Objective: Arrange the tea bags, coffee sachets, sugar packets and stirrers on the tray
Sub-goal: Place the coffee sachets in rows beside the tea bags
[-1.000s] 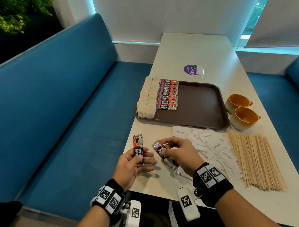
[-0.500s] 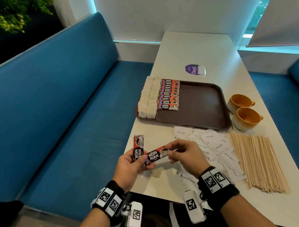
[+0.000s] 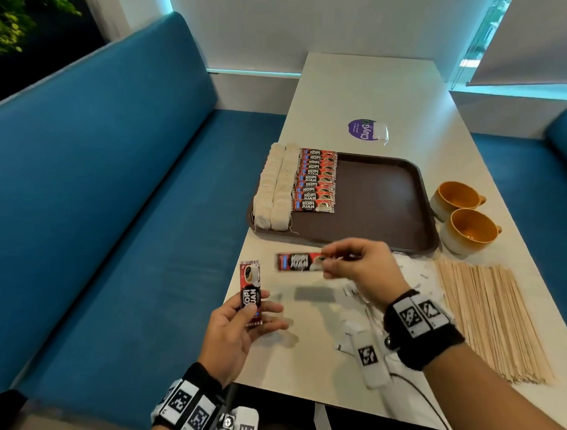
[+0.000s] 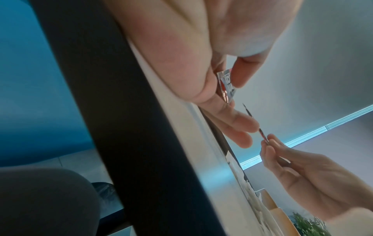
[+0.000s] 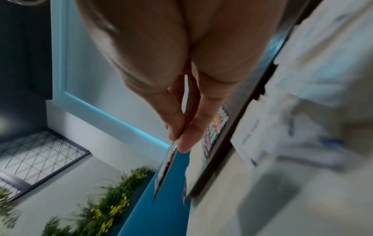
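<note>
Since half a second ago the right hand (image 3: 359, 270) has carried its sachet (image 3: 297, 261) up from the left hand (image 3: 235, 327) toward the tray (image 3: 372, 198) at frame centre; it pinches one end, foil flat. Left hand pinches a second sachet (image 3: 250, 291) upright, lower centre. Light, thin, slick and floppy, I judge; best held by the crimped end. Red-black wrapper, white lettering, coffee-cup picture

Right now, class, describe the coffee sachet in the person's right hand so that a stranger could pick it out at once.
Start at the brown tray on the white table. Just in front of its near edge, the right hand pinches one red and black coffee sachet by its end. It lies level in the air, unlike the upright sachet in the left hand.
</note>
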Action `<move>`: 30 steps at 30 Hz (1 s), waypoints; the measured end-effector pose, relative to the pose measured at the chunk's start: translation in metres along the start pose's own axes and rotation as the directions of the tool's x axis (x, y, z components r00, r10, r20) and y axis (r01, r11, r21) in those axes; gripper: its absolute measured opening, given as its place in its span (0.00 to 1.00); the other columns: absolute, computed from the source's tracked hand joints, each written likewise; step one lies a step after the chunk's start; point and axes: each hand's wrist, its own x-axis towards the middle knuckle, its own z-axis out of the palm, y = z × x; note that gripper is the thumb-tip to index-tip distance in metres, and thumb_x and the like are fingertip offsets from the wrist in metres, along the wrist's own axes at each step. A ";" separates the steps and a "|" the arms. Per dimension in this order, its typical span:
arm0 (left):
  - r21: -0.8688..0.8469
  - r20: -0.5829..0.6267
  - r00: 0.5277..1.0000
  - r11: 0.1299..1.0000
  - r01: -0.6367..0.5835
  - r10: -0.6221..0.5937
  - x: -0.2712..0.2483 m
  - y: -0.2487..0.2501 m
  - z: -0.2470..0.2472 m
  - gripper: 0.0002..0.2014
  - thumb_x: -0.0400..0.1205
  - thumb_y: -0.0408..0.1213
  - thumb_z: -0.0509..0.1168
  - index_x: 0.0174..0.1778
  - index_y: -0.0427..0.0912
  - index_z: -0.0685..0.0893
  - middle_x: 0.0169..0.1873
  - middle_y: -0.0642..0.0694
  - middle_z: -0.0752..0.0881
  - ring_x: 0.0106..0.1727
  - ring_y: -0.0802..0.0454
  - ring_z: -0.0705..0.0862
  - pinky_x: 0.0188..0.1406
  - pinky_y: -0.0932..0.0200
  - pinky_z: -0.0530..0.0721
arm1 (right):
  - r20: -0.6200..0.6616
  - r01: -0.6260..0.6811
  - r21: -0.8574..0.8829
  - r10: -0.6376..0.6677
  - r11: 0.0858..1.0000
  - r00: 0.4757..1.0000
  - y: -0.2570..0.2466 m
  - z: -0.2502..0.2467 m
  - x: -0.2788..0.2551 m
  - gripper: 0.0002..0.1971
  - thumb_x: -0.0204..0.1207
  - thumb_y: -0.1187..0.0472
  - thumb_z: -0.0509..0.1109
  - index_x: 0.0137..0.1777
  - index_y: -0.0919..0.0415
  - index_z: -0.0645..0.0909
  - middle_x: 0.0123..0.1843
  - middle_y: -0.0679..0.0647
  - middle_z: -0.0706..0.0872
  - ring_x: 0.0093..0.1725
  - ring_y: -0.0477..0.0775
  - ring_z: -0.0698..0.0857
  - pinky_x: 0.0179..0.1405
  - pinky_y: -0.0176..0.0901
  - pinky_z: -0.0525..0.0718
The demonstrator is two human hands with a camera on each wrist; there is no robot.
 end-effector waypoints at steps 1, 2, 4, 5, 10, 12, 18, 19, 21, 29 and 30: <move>-0.003 0.010 1.000 1.000 0.001 -0.001 0.000 -0.001 -0.002 0.14 0.90 0.23 0.52 0.63 0.24 0.81 0.51 0.20 0.87 0.45 0.23 0.90 0.44 0.49 0.92 | -0.026 0.024 0.014 -0.023 1.000 0.999 -0.006 -0.005 0.011 0.10 0.69 0.80 0.79 0.49 0.72 0.90 0.43 0.65 0.93 0.38 0.61 0.92 0.42 0.45 0.93; 0.001 0.011 1.000 1.000 0.003 -0.003 0.000 -0.002 -0.003 0.16 0.89 0.21 0.50 0.63 0.24 0.82 0.52 0.20 0.87 0.46 0.22 0.89 0.45 0.49 0.92 | -0.054 0.038 0.034 -0.036 0.999 0.998 -0.011 -0.011 0.024 0.10 0.69 0.79 0.80 0.48 0.71 0.90 0.42 0.65 0.93 0.38 0.61 0.93 0.43 0.45 0.93; 0.015 -0.001 1.000 1.000 0.004 -0.004 0.001 -0.003 -0.003 0.17 0.89 0.19 0.49 0.62 0.24 0.83 0.51 0.24 0.88 0.46 0.21 0.89 0.45 0.49 0.92 | -0.098 0.043 0.069 -0.036 0.997 0.995 -0.019 -0.021 0.049 0.09 0.69 0.78 0.81 0.47 0.69 0.90 0.44 0.66 0.93 0.41 0.61 0.94 0.44 0.47 0.94; 0.020 -0.007 1.000 1.000 0.003 -0.003 0.001 -0.003 -0.002 0.16 0.89 0.19 0.50 0.62 0.24 0.84 0.50 0.27 0.89 0.45 0.22 0.89 0.44 0.49 0.92 | -0.112 0.043 0.061 -0.036 0.997 0.993 -0.021 -0.026 0.062 0.09 0.69 0.77 0.82 0.46 0.67 0.90 0.45 0.66 0.92 0.43 0.61 0.94 0.45 0.47 0.93; 0.060 -0.013 1.000 0.998 -0.003 0.004 -0.001 -0.003 -0.001 0.15 0.89 0.19 0.51 0.60 0.26 0.84 0.53 0.36 0.91 0.38 0.34 0.89 0.35 0.55 0.89 | -0.115 -0.021 -0.115 0.008 0.993 0.993 -0.019 -0.033 0.115 0.08 0.72 0.74 0.81 0.47 0.63 0.91 0.43 0.58 0.93 0.45 0.57 0.94 0.41 0.42 0.92; 0.083 -0.012 1.000 0.997 -0.010 0.012 -0.001 -0.004 -0.002 0.15 0.89 0.20 0.52 0.61 0.27 0.84 0.54 0.36 0.90 0.37 0.37 0.88 0.32 0.57 0.86 | -0.096 -0.060 -0.178 0.044 0.982 0.994 -0.016 -0.032 0.129 0.08 0.72 0.72 0.82 0.47 0.61 0.91 0.45 0.56 0.94 0.46 0.55 0.94 0.40 0.40 0.90; 0.124 -0.015 1.000 0.992 0.004 -0.002 0.001 -0.007 -0.005 0.13 0.86 0.28 0.61 0.65 0.32 0.82 0.35 0.29 0.87 0.36 0.37 0.81 0.32 0.59 0.83 | -0.097 -0.129 -0.428 0.097 0.895 0.991 -0.010 -0.027 0.155 0.09 0.69 0.67 0.85 0.48 0.58 0.93 0.44 0.52 0.94 0.43 0.50 0.90 0.40 0.40 0.89; 0.120 -0.020 1.000 0.993 0.005 -0.003 0.002 -0.007 -0.006 0.15 0.84 0.30 0.62 0.65 0.33 0.82 0.34 0.30 0.86 0.37 0.36 0.82 0.32 0.58 0.83 | -0.101 -0.130 -0.459 0.094 0.879 0.990 -0.010 -0.027 0.158 0.09 0.69 0.66 0.86 0.48 0.58 0.93 0.44 0.52 0.94 0.43 0.50 0.90 0.42 0.42 0.91; 0.121 -0.024 1.000 0.993 0.005 -0.002 0.003 -0.008 -0.007 0.15 0.84 0.28 0.62 0.67 0.34 0.82 0.34 0.33 0.86 0.38 0.34 0.82 0.32 0.58 0.84 | -0.107 -0.125 -0.532 0.079 0.837 0.991 -0.008 -0.027 0.165 0.10 0.67 0.63 0.88 0.46 0.55 0.93 0.43 0.52 0.93 0.43 0.51 0.91 0.48 0.47 0.92; 0.141 -0.015 1.000 0.990 0.004 -0.002 0.004 -0.009 -0.008 0.14 0.85 0.25 0.62 0.66 0.33 0.79 0.37 0.32 0.89 0.40 0.33 0.83 0.36 0.55 0.86 | -0.102 -0.131 -0.621 0.086 0.772 0.991 -0.012 -0.025 0.172 0.11 0.65 0.60 0.89 0.44 0.54 0.91 0.43 0.50 0.93 0.45 0.50 0.91 0.52 0.50 0.92; 0.152 -0.014 1.000 0.988 0.005 -0.003 0.003 -0.009 -0.009 0.12 0.85 0.25 0.61 0.65 0.33 0.79 0.38 0.30 0.89 0.40 0.33 0.83 0.37 0.55 0.87 | -0.107 -0.139 -0.607 0.092 0.782 0.990 -0.013 -0.026 0.170 0.11 0.65 0.60 0.89 0.45 0.56 0.91 0.43 0.51 0.93 0.44 0.51 0.92 0.51 0.49 0.93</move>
